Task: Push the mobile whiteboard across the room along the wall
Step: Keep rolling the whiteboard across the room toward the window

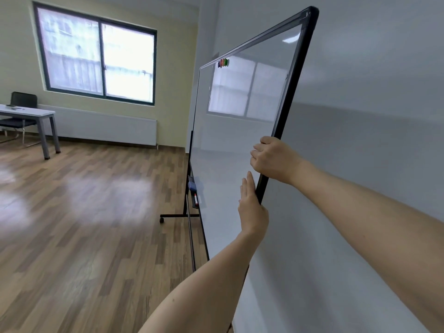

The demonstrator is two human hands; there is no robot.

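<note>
A person's left hand (252,210) lies open, fingers flat on the white face of a mobile whiteboard (235,145), while the right hand (272,159) just above it is closed around the board's black near edge. The board stands on a castered base beside the grey wall (372,104) at right. Farther off, coloured magnets (223,62) cling near its top rail, with a window (96,54) and desk (28,114) at far left.

The right hand (272,159) wraps the whiteboard (240,140) frame, its palm and thumb out of sight behind the black edge. The stand's near legs are hidden by the left forearm (204,292) — only one far caster (161,220) shows. The coloured magnets (223,62) are too small to count.
</note>
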